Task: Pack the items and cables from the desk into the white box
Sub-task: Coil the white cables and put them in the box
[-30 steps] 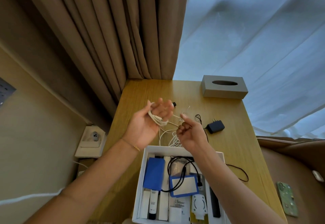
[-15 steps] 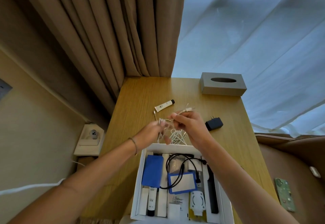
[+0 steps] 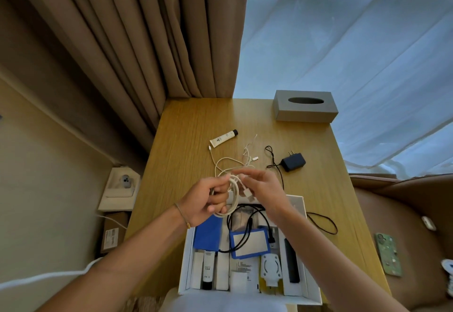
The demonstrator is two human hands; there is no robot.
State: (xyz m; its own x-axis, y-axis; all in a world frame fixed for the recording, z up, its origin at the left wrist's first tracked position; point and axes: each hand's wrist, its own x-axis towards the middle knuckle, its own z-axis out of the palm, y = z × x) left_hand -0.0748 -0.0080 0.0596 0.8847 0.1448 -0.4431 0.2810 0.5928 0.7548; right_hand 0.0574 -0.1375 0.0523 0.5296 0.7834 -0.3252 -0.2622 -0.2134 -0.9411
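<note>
Behind hands (image 3: 241, 193) — tube (image 3: 223, 138), adapter (image 3: 293, 162)

Brown curtains (image 3: 137, 42) hang at the back left, sheer white ones (image 3: 355, 42) cover the window next to them. A grey tissue box (image 3: 305, 107) sits at the desk's far right corner. There's a wall socket (image 3: 125, 181) down on the left, and a green phone case (image 3: 388, 254) lying on the brown seat (image 3: 404, 213) to the right.

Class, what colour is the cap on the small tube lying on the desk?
Black; the tube itself is white. The head view shows it.
</note>
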